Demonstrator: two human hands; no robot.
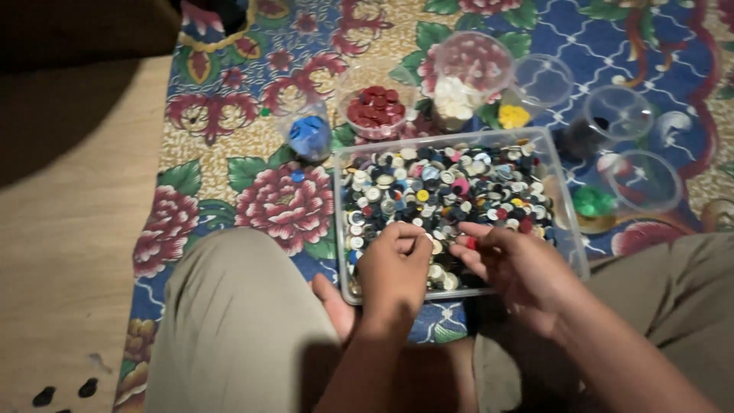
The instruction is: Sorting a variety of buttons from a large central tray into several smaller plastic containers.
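A clear rectangular plastic tray [569, 229] heaped with mixed coloured buttons [440, 187] sits before the knees. At its near edge, the right hand [516, 268] pinches a small red button [472, 244], and the left hand [394, 271] curls its fingers loosely into the pile. Beyond the tray stand clear plastic cups [535, 80] of sorted buttons.

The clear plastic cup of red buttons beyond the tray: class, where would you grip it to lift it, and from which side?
Grip the clear plastic cup of red buttons around its side wall just below the rim, reaching from above on the near side, over the clear rectangular tray of mixed buttons. It stands upright with an open mouth, and the neighbouring cup of white buttons probably crowds its right.
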